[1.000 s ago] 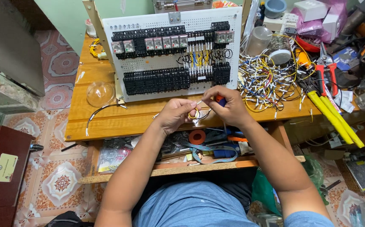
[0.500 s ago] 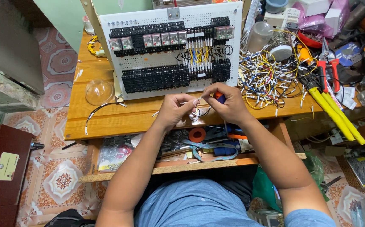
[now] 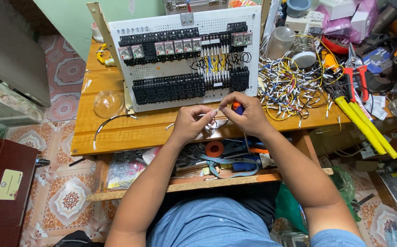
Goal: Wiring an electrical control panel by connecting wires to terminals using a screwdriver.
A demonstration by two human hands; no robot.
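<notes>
My left hand [image 3: 191, 122] and my right hand [image 3: 246, 114] meet over the front of a wooden table [image 3: 116, 132]. Both pinch a thin white wire [image 3: 213, 122] that loops between them. My right hand also grips a small screwdriver with a blue and orange handle [image 3: 238, 108]. Just beyond my hands stands a white perforated panel [image 3: 189, 55] with rows of black terminal blocks, clear relays and yellow and black wiring.
A heap of white and yellow wires [image 3: 290, 87] lies right of the panel, with yellow-handled cutters [image 3: 363, 123] and red pliers [image 3: 354, 77] beyond. A clear dome [image 3: 108, 103] and a loose wire [image 3: 111, 121] lie at the left. A tape roll [image 3: 214, 148] sits on the shelf below.
My hands have stayed together on the wire and shifted a little; the view has drifted slightly.
</notes>
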